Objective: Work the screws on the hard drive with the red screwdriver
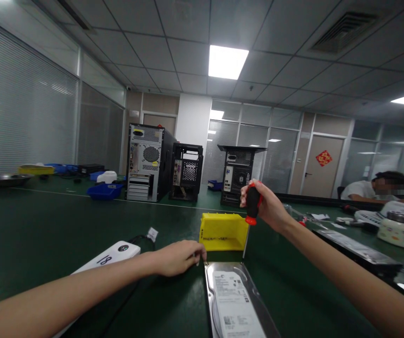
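Note:
A silver hard drive [235, 300] with a white label lies on the green table [167, 300] at the bottom centre. The bent fingers of my left hand [182, 257] rest at its far left corner; whether they pinch something small is hidden. My right hand [263, 204] is wrapped round the black and red handle of a screwdriver [253, 203]. Its shaft points down, with the tip by the drive's far right corner. Just behind the drive stands a yellow bin [224, 232], lying on its side with dark bits in it.
A white power bank [117, 252] marked 18 lies left, with a cable. Computer cases [145, 164] stand behind, beside a blue tray [104, 190]. On the right are another drive [355, 246], a patterned jar [395, 231] and a person [360, 190] leaning on the table.

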The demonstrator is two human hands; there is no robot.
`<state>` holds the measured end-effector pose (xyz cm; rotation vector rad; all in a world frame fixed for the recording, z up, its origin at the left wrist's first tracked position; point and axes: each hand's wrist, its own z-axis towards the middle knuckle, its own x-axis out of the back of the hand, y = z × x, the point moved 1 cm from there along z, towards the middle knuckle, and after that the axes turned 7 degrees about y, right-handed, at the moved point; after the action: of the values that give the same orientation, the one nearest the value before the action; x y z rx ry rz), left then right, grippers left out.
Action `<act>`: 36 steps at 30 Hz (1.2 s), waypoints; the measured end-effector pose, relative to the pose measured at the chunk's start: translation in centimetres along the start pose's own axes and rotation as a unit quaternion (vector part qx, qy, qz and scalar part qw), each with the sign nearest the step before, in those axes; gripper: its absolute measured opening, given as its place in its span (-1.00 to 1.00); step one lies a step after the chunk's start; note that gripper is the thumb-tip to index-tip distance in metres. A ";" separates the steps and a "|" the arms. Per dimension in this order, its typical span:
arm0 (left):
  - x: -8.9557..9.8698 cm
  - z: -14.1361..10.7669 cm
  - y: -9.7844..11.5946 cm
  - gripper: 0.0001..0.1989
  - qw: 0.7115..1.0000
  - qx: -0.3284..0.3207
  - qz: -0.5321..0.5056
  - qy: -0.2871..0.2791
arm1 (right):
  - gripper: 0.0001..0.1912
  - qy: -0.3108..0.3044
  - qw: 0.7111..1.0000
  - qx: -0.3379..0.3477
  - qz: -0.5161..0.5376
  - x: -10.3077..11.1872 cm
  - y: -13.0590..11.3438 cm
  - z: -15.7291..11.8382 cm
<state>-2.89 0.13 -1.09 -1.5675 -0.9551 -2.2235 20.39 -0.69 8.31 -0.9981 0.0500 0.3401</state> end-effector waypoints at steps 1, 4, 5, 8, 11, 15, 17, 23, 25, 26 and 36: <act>0.0 0.0 0.0 -0.80 1.000 0.001 0.001 -0.001 | -0.84 -0.004 1.000 0.000 0.004 -0.1 0.0 0.0; 0.0 0.0 -0.1 -0.77 1.000 0.014 0.009 0.005 | -0.81 -0.022 0.999 -0.003 0.031 -0.2 0.2 0.1; 0.0 0.0 -0.2 -0.75 1.000 0.022 0.012 0.010 | -0.78 -0.029 0.999 -0.008 0.042 -0.2 0.2 0.1; 0.2 -0.1 -0.5 -0.72 0.999 0.048 0.010 0.023 | -0.71 -0.044 0.997 -0.016 0.067 -0.2 0.2 0.0; 0.4 -0.1 -0.9 -0.71 0.997 0.067 0.007 0.027 | -0.71 -0.045 0.996 -0.021 0.070 -0.1 0.2 -0.2; 0.5 -0.1 -0.9 -0.72 0.997 0.075 0.011 0.027 | -0.74 -0.027 0.999 -0.028 0.035 0.3 0.1 -0.4; 0.5 -0.1 -0.8 -0.73 0.997 0.075 0.013 0.027 | -0.77 -0.018 1.000 -0.022 0.011 0.6 0.1 -0.4; 0.6 -0.2 -0.7 -0.74 0.997 0.070 0.014 0.025 | -0.84 -0.002 1.000 0.000 -0.025 1.1 0.1 -0.1; 0.5 -0.2 -0.7 -0.74 0.998 0.065 0.015 0.022 | -0.83 -0.003 0.999 0.002 -0.035 1.1 0.1 -0.1; 0.5 -0.2 -0.8 -0.75 0.998 0.063 0.019 0.022 | -0.83 -0.003 0.999 0.004 -0.041 1.1 0.0 0.0; 0.1 0.1 -1.3 -0.74 0.998 0.049 0.032 0.020 | -0.86 0.030 0.998 0.023 -0.053 1.2 0.2 0.4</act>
<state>-3.63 1.20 -1.46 -1.4841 -0.9728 -2.1220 21.37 0.03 8.12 -0.9615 0.0583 0.2110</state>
